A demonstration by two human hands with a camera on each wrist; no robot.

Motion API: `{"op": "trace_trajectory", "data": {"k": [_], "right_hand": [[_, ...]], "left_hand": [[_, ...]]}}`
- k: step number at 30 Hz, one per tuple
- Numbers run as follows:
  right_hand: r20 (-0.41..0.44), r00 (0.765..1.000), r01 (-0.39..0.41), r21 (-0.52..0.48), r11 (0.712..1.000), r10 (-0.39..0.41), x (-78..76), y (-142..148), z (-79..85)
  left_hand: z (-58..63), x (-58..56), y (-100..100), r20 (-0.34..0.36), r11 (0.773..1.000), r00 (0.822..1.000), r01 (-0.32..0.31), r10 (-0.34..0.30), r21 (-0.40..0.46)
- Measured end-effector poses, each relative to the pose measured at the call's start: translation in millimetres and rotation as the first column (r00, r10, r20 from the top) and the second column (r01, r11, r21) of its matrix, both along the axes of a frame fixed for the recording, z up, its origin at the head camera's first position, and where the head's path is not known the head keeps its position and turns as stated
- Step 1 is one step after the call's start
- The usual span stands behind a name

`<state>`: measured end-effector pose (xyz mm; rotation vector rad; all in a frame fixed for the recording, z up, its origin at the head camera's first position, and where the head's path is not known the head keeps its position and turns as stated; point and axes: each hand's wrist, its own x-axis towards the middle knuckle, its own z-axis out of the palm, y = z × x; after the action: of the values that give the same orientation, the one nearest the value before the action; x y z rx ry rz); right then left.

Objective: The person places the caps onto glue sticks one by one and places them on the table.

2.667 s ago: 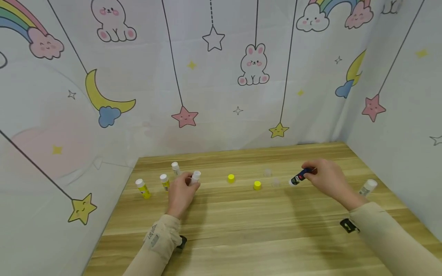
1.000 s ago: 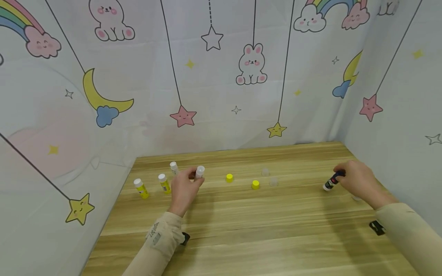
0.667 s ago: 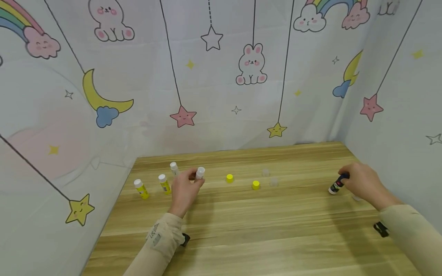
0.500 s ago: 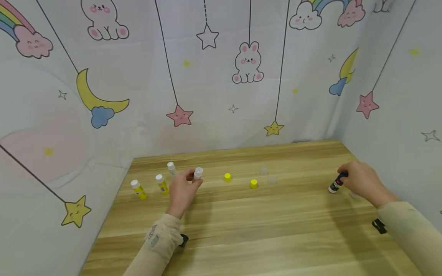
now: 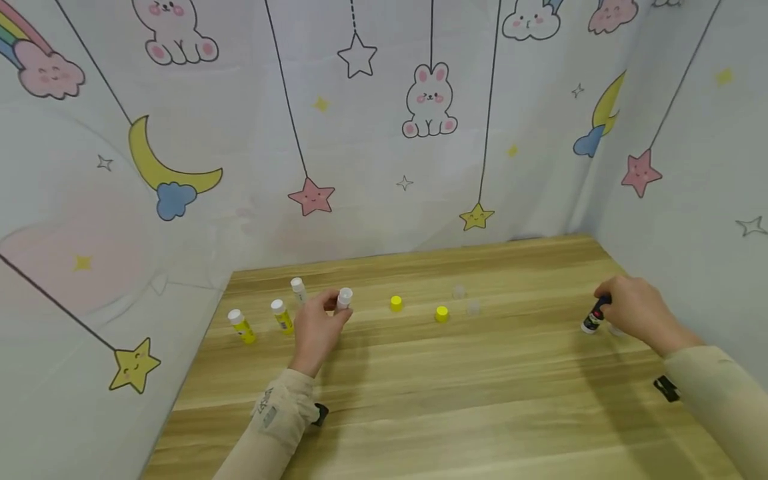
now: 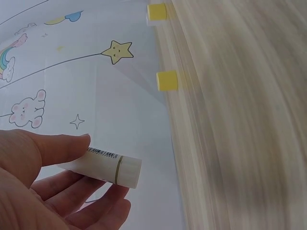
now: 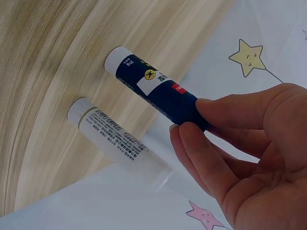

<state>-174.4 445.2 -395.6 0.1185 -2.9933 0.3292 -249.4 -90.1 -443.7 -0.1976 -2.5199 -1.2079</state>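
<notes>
My left hand [image 5: 318, 331] pinches a white glue stick [image 6: 103, 165] between thumb and fingers, its white end facing up in the head view. Out to the right, my right hand [image 5: 639, 312] holds a dark blue glue stick [image 7: 153, 86] by its upper end, white end down. Whether that end touches the table cannot be told. Close beside it stands a white glue stick [image 7: 120, 141] with printed text, mostly hidden behind the right hand in the head view. Left of the left hand stand two yellow glue sticks [image 5: 242, 327] and another white one [image 5: 298, 290].
Two yellow caps [image 5: 396, 304] and two clear caps [image 5: 459, 292] lie along the middle of the wooden table [image 5: 456, 400]. A printed cloth backdrop [image 5: 372, 153] rises behind the table and along both sides.
The right hand has carried the blue glue stick rightward, turning it more upright, beside the standing white one. My left hand keeps its white glue stick in nearly the same place.
</notes>
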Motion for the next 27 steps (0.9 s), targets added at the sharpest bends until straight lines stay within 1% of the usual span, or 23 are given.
{"op": "trace_trajectory", "data": {"k": [11, 18, 23, 27], "right_hand": [[0.03, 0.999, 0.014, 0.026, 1.0, -0.015, -2.3, 0.2, 4.0], [0.046, 0.998, 0.036, 0.022, 0.999, -0.037, 0.3, -0.6, 7.2], [0.04, 0.998, 0.048, 0.027, 0.998, -0.049, 3.3, -2.9, 8.2], [0.009, 0.999, 0.047, 0.054, 0.997, -0.047, 4.2, -6.5, 10.9]], "left_hand": [[1.5, 0.2, -1.7, -0.013, 1.0, 1.0, 0.012, -0.012, 0.003], [2.8, 0.3, -1.1, 0.003, 1.0, 1.0, 0.011, -0.011, 0.005], [2.6, 1.0, -1.4, 0.006, 1.0, 1.0, 0.008, -0.008, 0.001], [1.9, 1.9, -1.8, 0.006, 1.0, 1.0, 0.012, -0.012, 0.008]]}}
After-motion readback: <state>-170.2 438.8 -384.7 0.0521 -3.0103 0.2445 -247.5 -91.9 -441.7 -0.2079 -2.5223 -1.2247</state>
